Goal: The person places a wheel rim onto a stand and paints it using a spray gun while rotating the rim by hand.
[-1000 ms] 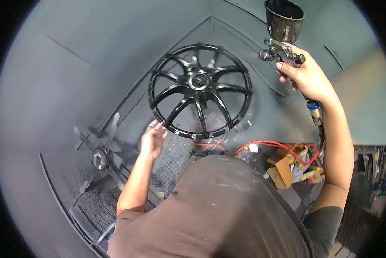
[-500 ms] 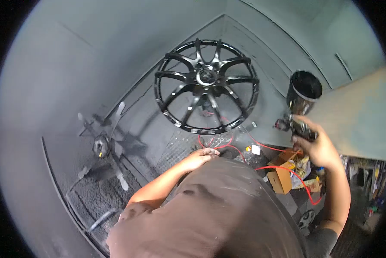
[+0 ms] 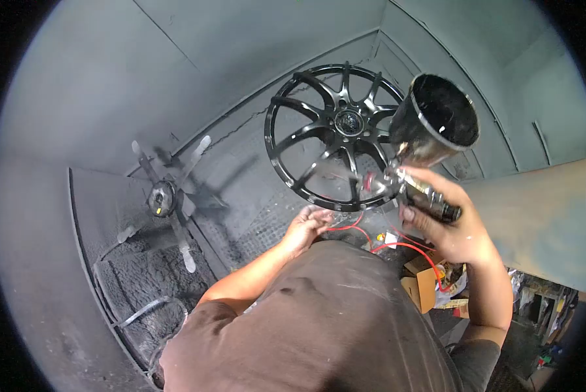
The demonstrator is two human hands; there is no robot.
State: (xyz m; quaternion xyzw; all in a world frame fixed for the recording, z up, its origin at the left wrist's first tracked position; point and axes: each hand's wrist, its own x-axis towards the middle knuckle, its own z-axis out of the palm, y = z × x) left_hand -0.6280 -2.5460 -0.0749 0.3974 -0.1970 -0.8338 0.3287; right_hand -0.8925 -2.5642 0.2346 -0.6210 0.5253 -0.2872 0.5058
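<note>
My right hand [image 3: 459, 228] is wrapped round the handle of a spray gun [image 3: 416, 140], whose dark, open-topped cup sits above the grip. The gun's nozzle points left, in front of the lower right of a glossy black wheel rim [image 3: 348, 123]. The cup hides part of the rim's right edge. Just below the rim's lower edge is my left hand [image 3: 308, 227], its fingers curled in. Whether they hold anything is not visible. A red hose [image 3: 397, 245] runs along the floor beyond my body, close to the left hand.
On the left stands a dusty fan-like thing [image 3: 162, 198] with pale blades. Dark fibrous padding [image 3: 146, 277] lies below it. Grey walls [image 3: 195, 85] meet behind the rim. At lower right are a cardboard box [image 3: 425, 291] with clutter and a pale panel [image 3: 535, 219].
My right hand has brought the spray gun leftward, to overlap the rim. My left hand has lifted slightly from my body's edge. The view has shifted, so the rim appears farther right.
</note>
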